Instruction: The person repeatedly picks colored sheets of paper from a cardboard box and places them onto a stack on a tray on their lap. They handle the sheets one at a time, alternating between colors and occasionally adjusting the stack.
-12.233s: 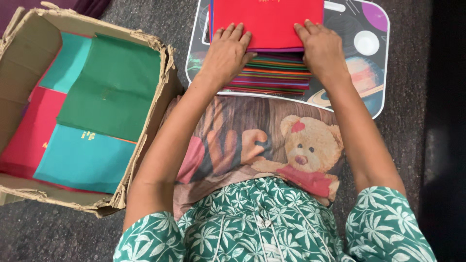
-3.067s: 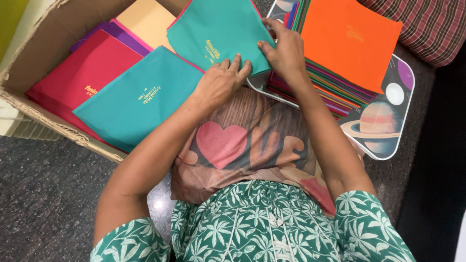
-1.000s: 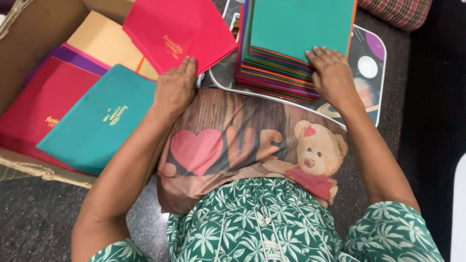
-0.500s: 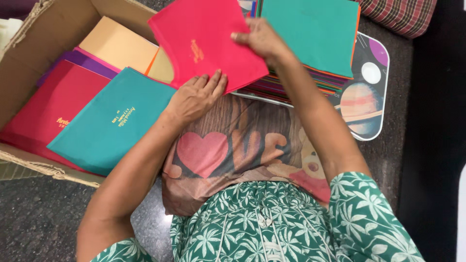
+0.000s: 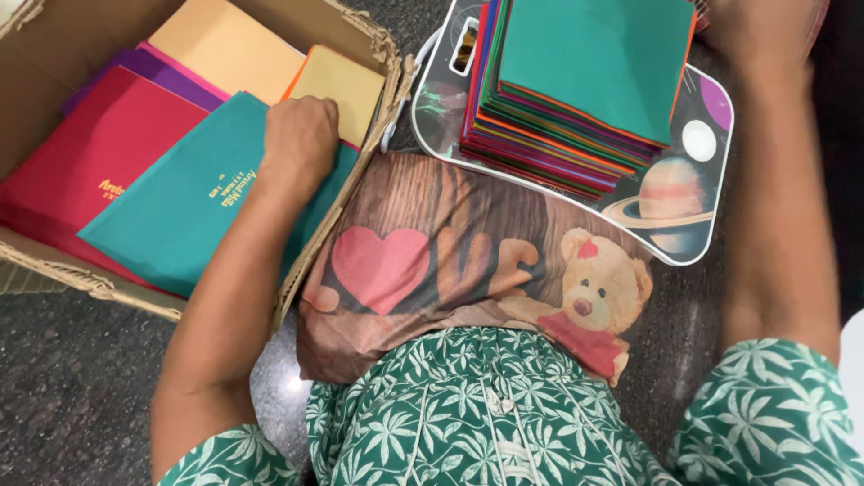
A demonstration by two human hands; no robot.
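Left hand: curled into a loose fist, knuckles pressed on the teal cloth bag inside the cardboard box at 9 o'clock; what the fingers grip is hidden. Right hand: at 1 o'clock, blurred and cut by the frame edge, grip unreadable, just beside the stack of coloured bags. Stack: teal bag on top, resting on a space-print lap tray at 12 o'clock. Box contents: red, purple and tan bags, partly overlapped. Surface: dark speckled floor. Teddy-bear cushion lies on the lap.
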